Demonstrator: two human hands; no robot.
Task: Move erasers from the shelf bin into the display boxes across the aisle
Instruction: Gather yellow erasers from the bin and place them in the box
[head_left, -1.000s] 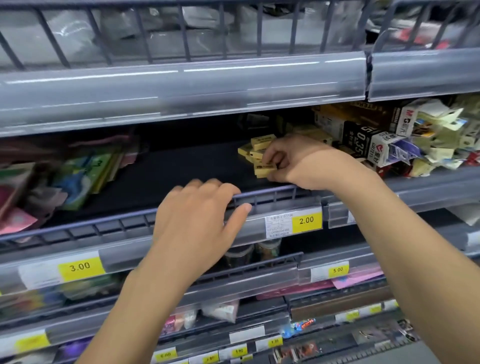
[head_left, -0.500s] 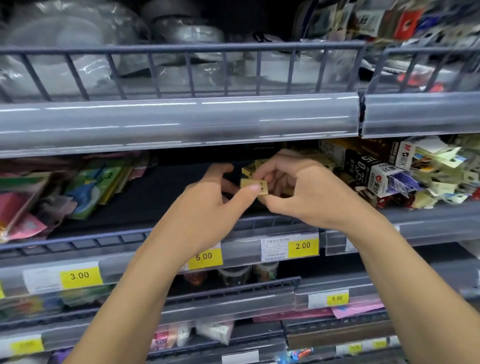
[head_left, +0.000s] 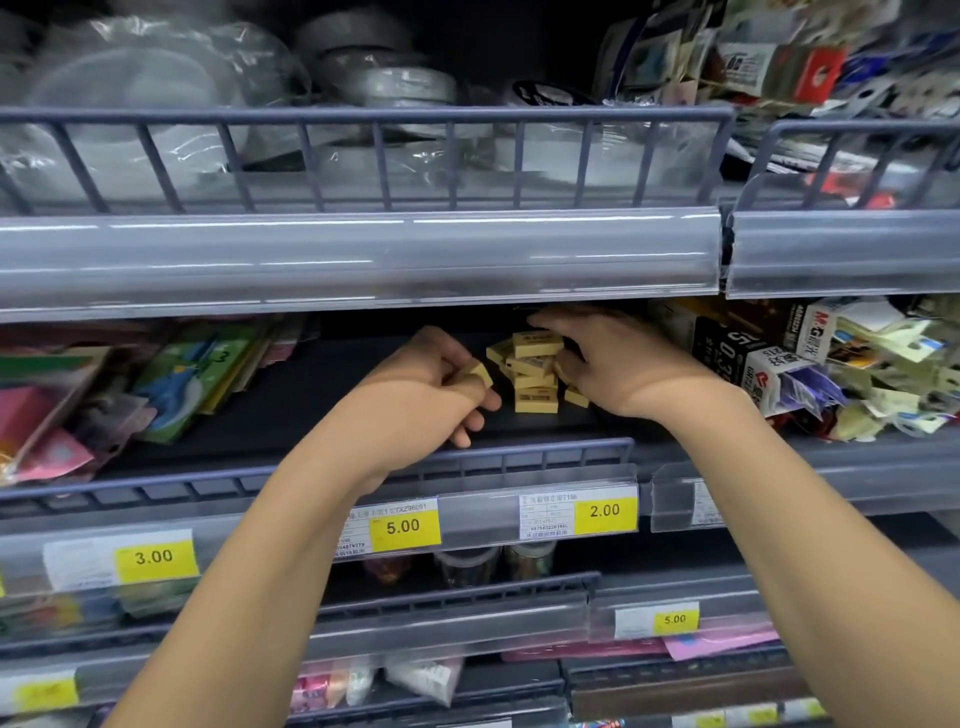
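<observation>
Looking first at what is hidden, we cannot see the fingertips of the right hand (head_left: 618, 364): they reach behind the pile of erasers (head_left: 535, 371), and the back of that pile is lost in the shadow under the upper shelf. The right hand's fingers are spread and bent over the top and right side of the pile, touching it; whether they have closed on any single piece we cannot tell. The left hand (head_left: 426, 395) is curled, its thumb and fingers pinching one yellow eraser (head_left: 479, 373) held just left of the pile, apart from it. Both forearms rise from the bottom edge, over the wire shelf rail (head_left: 519, 457), into the middle shelf. The pile sits on the dark shelf floor (head_left: 270, 410), loosely stacked. To its right lie black and white boxes (head_left: 748, 358), print partly legible; to its left, coloured packets (head_left: 176, 384), blurred. Yellow price tags (head_left: 605, 512) read 2.00, 5.00 and 3.00.
</observation>
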